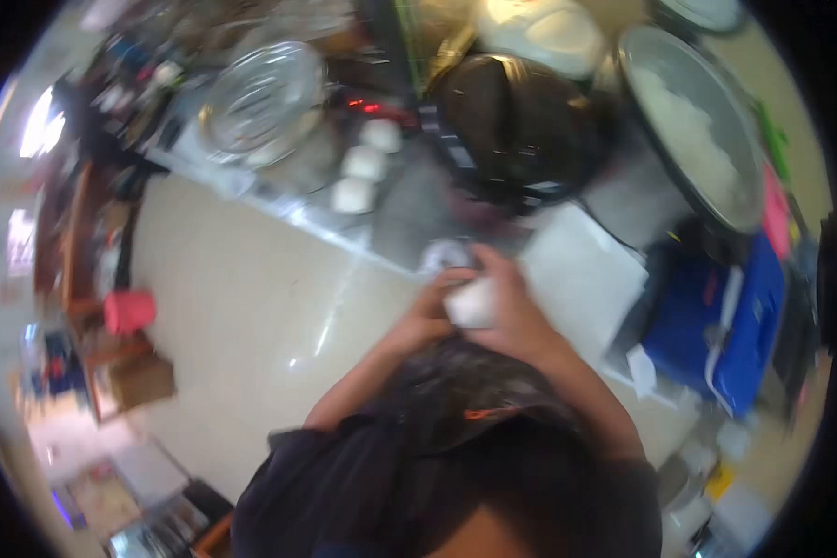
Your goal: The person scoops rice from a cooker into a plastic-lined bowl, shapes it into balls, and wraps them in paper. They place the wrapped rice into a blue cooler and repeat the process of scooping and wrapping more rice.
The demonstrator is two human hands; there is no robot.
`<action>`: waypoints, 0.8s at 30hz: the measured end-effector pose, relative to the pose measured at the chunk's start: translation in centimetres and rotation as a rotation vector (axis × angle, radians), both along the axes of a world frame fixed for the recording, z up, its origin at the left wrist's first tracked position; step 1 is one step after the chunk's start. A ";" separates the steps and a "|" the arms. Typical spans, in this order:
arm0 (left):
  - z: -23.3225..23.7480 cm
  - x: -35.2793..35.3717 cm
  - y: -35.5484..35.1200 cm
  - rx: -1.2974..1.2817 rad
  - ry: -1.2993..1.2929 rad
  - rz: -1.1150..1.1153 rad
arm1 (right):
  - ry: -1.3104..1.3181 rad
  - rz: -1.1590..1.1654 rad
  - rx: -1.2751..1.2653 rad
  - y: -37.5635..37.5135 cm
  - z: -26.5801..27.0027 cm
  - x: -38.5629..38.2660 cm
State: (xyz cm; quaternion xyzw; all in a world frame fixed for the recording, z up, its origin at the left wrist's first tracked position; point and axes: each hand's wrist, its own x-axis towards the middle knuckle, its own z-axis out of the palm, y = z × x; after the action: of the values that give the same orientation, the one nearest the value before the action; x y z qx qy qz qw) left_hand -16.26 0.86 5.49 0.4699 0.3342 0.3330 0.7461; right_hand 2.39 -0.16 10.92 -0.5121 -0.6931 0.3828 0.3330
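So I had a white lump [472, 304] between my two hands, my left hand [430, 314] against its left side and my right hand [513, 305] wrapped round its right, fingers curled in snug, with its near face showing. (Pretty blurry, so I couldn't tell you what it was made of.) Far and left of my grip, three white pieces [353, 195] sat in a row on the grey counter [414, 200], near a clear round container [268, 102]. A dark, shiny pot [511, 130] stood on the far side, with a big grey pot [730, 116] of white stuff to its right. A white sheet [586, 274] and a blue bag [716, 325] were over on the right. Off left was pale, shiny floor [242, 279], then a pink bucket-like thing [130, 311] and a brown box [141, 379].
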 end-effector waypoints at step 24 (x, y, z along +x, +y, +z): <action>-0.2 -2.3 3.5 -0.254 -0.354 0.472 | -1.212 -1.186 0.171 -13.2 11.7 28.1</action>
State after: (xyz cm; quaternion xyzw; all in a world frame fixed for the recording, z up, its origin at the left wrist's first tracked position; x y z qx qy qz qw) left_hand -18.55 4.36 5.31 0.2175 0.3377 0.5290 0.7475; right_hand 30.54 -13.34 22.57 -0.8799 -0.3952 -0.2490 0.0877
